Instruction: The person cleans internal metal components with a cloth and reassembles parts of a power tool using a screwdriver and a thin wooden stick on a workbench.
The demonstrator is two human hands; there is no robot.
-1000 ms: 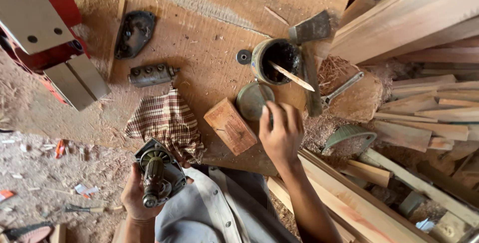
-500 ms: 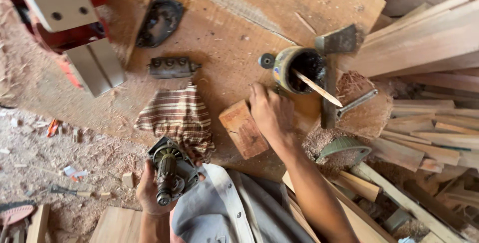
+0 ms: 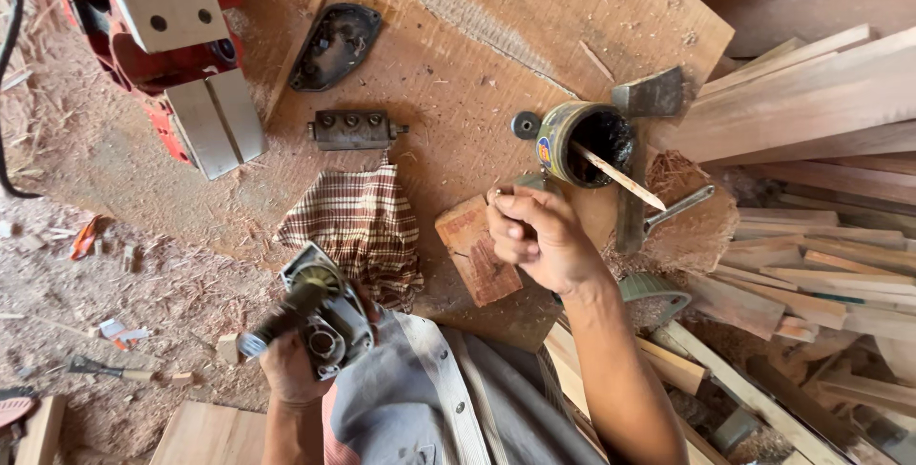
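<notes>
Gripping one grey power-tool motor body [image 3: 320, 317], the left hand [image 3: 291, 370] is wrapped around its base, with the shaft's long axis running down-left to up-right. Just right of it lies one checked cloth [image 3: 358, 227]; beyond that, one small wooden block [image 3: 477, 250] touches the right hand [image 3: 539, 241]. That hand is curled shut, pinching something too small to identify. Up-right of it stands one open tin [image 3: 577, 141] holding one stick [image 3: 620, 179], nearer the right hand.
</notes>
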